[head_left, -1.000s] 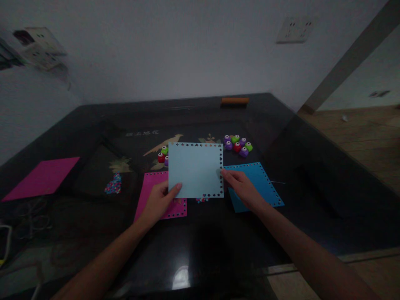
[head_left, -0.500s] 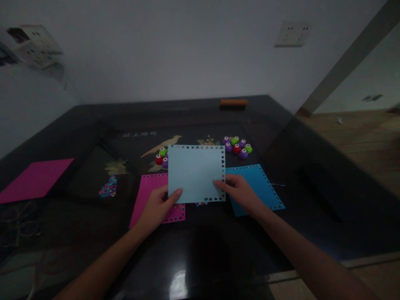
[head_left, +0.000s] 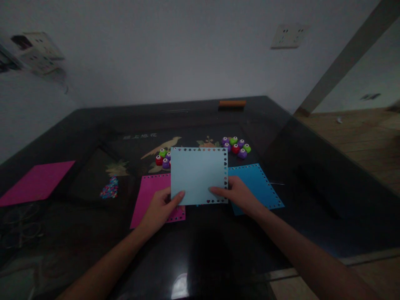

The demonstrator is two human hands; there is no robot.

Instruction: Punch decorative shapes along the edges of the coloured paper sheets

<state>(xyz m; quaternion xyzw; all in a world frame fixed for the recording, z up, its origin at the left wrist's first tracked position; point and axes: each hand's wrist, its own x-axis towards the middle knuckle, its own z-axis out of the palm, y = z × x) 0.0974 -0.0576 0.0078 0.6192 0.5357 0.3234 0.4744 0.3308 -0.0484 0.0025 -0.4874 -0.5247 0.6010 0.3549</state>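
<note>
Between both hands I hold up a light blue sheet of paper (head_left: 198, 173). Small star and heart holes are punched along its top edge, its right edge and part of its bottom edge. My left hand (head_left: 162, 207) pinches the lower left corner, thumb in front. My right hand (head_left: 239, 191) grips the lower right side, thumb across the front. Behind the sheet lie a pink punched sheet (head_left: 151, 191) on the left and a darker blue punched sheet (head_left: 253, 185) on the right. The held sheet partly covers both.
Several coloured craft punches (head_left: 236, 146) stand at the back right, others (head_left: 162, 157) at the back left. A pile of paper confetti (head_left: 110, 188), a plain pink sheet (head_left: 37, 182) and scissors (head_left: 21, 229) lie on the left. An orange-brown bar (head_left: 232, 103) lies by the wall.
The light blue sheet has shifted slightly right and down in the view, held by both hands. My right thumb reaches a little further across it.
</note>
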